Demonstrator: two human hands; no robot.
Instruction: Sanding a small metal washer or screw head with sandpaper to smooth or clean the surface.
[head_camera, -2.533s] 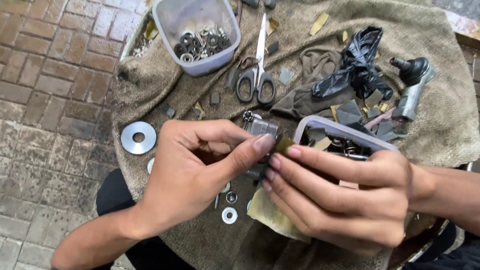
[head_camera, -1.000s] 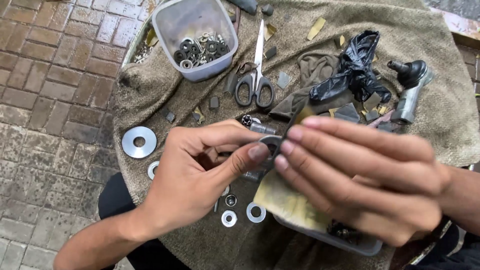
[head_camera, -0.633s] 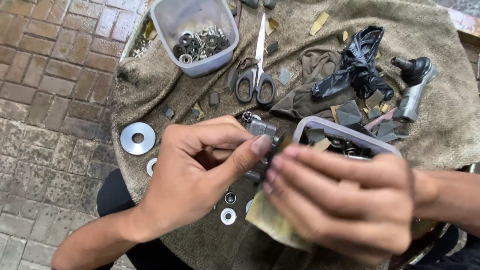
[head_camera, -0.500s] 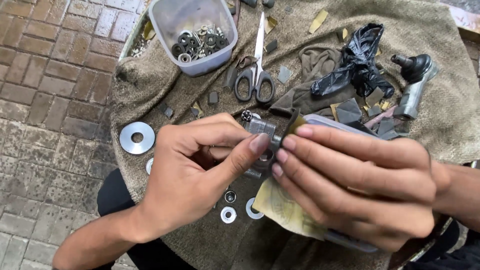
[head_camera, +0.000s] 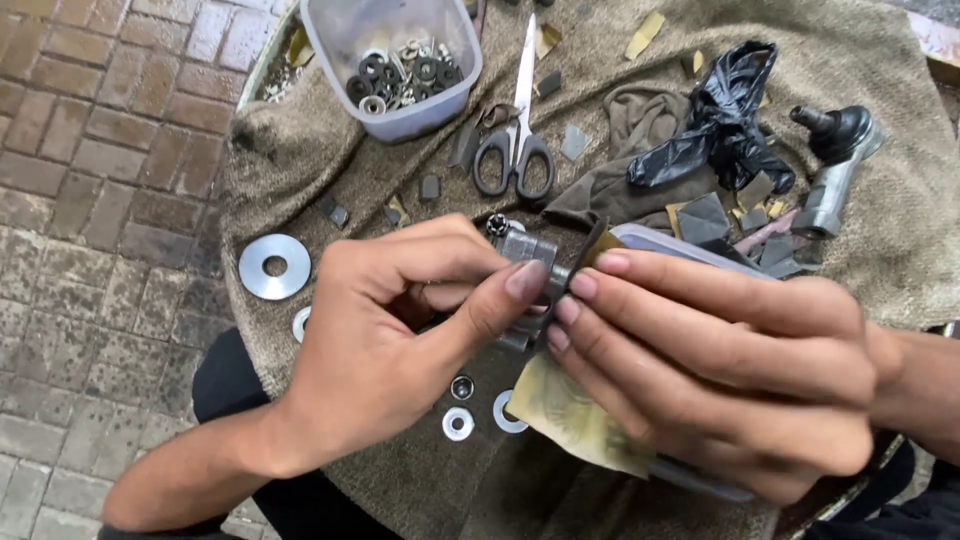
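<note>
1. The left hand pinches a small grey metal part between thumb and curled fingers, holding it above the middle of the cloth-covered worktop.
2. The right hand has its fingers stretched out and pressed together, their tips against the right side of the same metal part; a yellowish scrap of sheet shows under this hand.
3. Just below the hands, three small washers lie on the cloth, and a large flat washer lies to the left near the cloth's edge.
4. At the far side stands a clear plastic tub holding nuts and washers.
5. Black-handled scissors lie right of the tub, blades pointing away.
6. Farther right sit a crumpled black plastic bag and a ball-joint fitting, with small cut scraps scattered around.
7. Brick paving lies to the left of the worktop.
</note>
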